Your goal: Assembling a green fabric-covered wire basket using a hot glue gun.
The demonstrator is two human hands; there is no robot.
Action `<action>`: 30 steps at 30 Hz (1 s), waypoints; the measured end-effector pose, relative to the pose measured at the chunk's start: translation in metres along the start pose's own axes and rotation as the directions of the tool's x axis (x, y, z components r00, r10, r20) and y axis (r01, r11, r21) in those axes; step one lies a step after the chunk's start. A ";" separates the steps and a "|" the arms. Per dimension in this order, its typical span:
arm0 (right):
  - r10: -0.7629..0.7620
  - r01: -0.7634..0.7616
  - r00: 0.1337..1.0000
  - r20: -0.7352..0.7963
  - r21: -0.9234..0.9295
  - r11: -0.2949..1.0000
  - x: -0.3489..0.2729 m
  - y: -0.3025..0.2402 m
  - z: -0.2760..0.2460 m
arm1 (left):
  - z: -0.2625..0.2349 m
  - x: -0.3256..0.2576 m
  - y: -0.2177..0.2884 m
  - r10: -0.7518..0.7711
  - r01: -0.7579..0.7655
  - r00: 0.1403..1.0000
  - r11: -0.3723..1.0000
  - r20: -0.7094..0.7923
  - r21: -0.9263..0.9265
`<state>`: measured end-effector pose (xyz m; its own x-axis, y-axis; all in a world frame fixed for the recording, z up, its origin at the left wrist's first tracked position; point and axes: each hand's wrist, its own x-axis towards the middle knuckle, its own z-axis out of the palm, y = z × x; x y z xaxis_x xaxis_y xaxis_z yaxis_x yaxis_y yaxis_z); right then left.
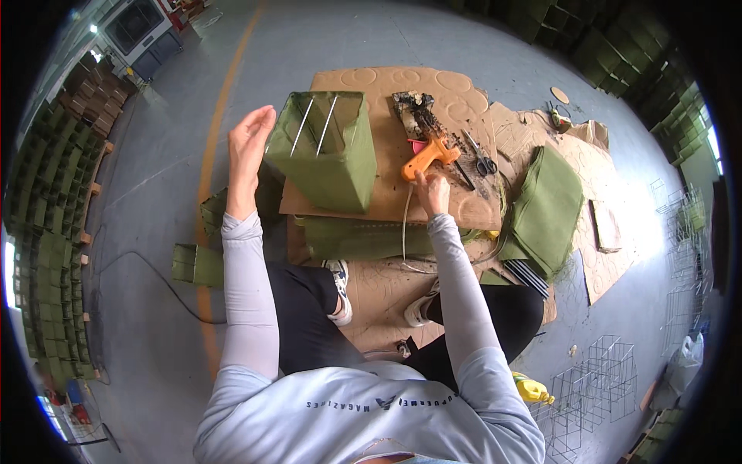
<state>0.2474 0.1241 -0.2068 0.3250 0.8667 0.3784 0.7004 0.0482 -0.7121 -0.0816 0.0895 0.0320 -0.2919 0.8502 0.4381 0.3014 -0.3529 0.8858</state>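
A green fabric-covered box [328, 176] stands on a cardboard sheet, its open top facing up. Two pale metal rods [325, 127] run across that opening. Beside the box's upper left edge is my left hand [249, 147], fingers stretched upward; whether it touches the fabric I cannot tell. To the right of the box lies an orange glue gun [429, 157], and my right hand [433, 193] is closed at its handle, the fingertips partly hidden. Black-handled scissors [485, 164] and a thin dark stick [464, 176] rest just right of the gun.
The cardboard [363, 81] lies over stacked green fabric. Green fabric sheets [545, 205] are piled to the right. A pale cord [405, 224] loops down near my right wrist. Wire frames [595, 387] and a yellow bottle [532, 389] are at lower right. Stacked green boxes [50, 286] line the left.
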 end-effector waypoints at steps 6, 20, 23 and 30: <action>0.307 -0.250 0.930 0.203 -0.263 0.932 0.027 -0.031 0.010 | 0.001 0.032 -0.023 -0.306 0.424 0.881 0.850 0.361 -0.314; 0.358 -0.775 0.614 0.704 0.624 0.101 0.042 -0.027 -0.016 | 0.016 0.032 -0.026 -0.170 0.210 0.969 0.947 0.177 -0.241; 0.296 -0.725 0.667 0.683 0.687 0.048 0.024 -0.016 -0.039 | 0.018 0.026 -0.003 -0.082 0.082 0.997 0.984 0.004 -0.158; -0.004 -0.466 0.885 0.466 0.885 0.012 0.000 -0.057 -0.121 | 0.044 -0.023 0.013 0.148 -0.194 0.959 0.965 -0.242 -0.179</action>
<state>0.2846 0.0609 -0.0947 -0.0114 0.9980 0.0617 -0.7049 0.0358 -0.7084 -0.0311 0.0823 0.0263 -0.4547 0.6686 0.5883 0.1852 -0.5751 0.7968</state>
